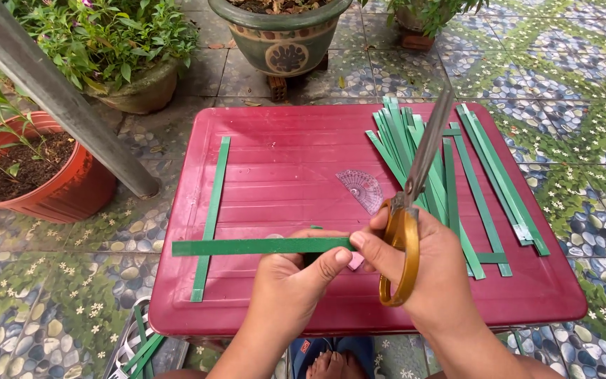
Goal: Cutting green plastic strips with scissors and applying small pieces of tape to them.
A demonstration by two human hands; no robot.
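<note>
Patterned pebble-print floor tiles (583, 63) surround a low maroon plastic table (282, 168), with a glazed ceramic planter (282, 35) and an orange plastic pot (57, 189) of soil behind it. More strips under the table's near left corner are cut off by the frame edge. Both hands pinch one green strip (247, 246) that lies left to right above the tabletop: the left hand (292, 281) closes thumb and fingers on its right end, the right hand (415, 270) grips the tip, its fingers through the yellow handle of scissors (415, 196) pointing away. A pile of green strips (450, 161) and a pink protractor (362, 188) lie beyond.
</note>
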